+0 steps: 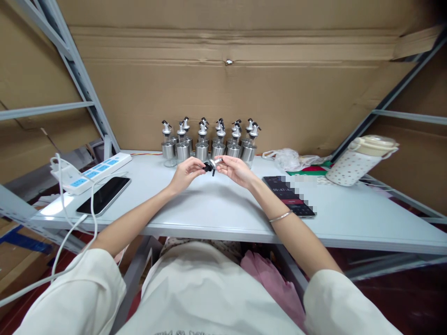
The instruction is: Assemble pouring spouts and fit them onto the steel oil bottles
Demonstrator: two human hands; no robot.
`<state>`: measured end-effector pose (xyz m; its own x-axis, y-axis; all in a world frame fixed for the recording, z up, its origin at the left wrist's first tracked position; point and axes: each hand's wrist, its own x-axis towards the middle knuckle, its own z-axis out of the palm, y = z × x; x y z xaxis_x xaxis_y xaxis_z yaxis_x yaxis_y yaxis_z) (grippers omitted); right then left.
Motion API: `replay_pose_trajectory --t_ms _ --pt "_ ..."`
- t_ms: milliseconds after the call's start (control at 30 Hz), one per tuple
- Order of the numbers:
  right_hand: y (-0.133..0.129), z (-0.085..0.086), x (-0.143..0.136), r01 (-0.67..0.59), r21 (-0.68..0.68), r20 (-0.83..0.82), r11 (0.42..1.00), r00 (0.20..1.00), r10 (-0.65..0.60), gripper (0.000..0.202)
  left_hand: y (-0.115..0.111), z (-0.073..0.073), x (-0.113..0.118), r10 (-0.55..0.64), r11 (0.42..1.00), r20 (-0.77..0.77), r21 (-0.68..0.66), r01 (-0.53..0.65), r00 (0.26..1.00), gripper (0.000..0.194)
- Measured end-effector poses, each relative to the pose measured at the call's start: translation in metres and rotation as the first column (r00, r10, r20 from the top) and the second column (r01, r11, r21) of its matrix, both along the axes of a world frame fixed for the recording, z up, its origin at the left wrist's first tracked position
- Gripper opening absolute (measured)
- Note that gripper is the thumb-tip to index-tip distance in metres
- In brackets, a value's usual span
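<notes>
Between my hands, above the middle of the table, is a small silver and black pourer top (212, 164). My left hand (187, 174) pinches its black end from the left. The fingers of my right hand (236, 170) close on its silver end from the right. Behind them, several steel and glass bottles (201, 151) with silver and black pourer tops stand upright in rows. The small lever of the held piece points down.
On the left of the table (157, 218) lie a phone (104, 195), a power strip (101, 173) and white cables. To the right are another phone (291, 197), a crumpled plastic bag (288, 159) and a dotted flask (356, 163). Cardboard (244, 93) rises behind.
</notes>
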<state>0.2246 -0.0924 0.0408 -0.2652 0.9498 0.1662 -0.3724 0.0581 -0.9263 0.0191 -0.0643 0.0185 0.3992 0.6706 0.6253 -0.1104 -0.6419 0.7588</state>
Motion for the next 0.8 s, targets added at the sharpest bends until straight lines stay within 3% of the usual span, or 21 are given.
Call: replay_pose_trajectory --t_ms 233,800 --pt "0.0030 -0.0033 0.0036 -0.079 -0.018 -0.001 0.997 0.997 0.079 0.013 0.0000 -0.0013 0.0003 -0.054 0.999 0.005 0.006 0.054 0.999 0.022" --pt "0.0028 -0.0078 -0.0060 -0.052 -0.070 -0.047 0.996 0.998 0.048 0.010 0.0046 -0.0002 -0.0015 -0.090 0.994 0.096 -0.048 0.095 0.991 0.023"
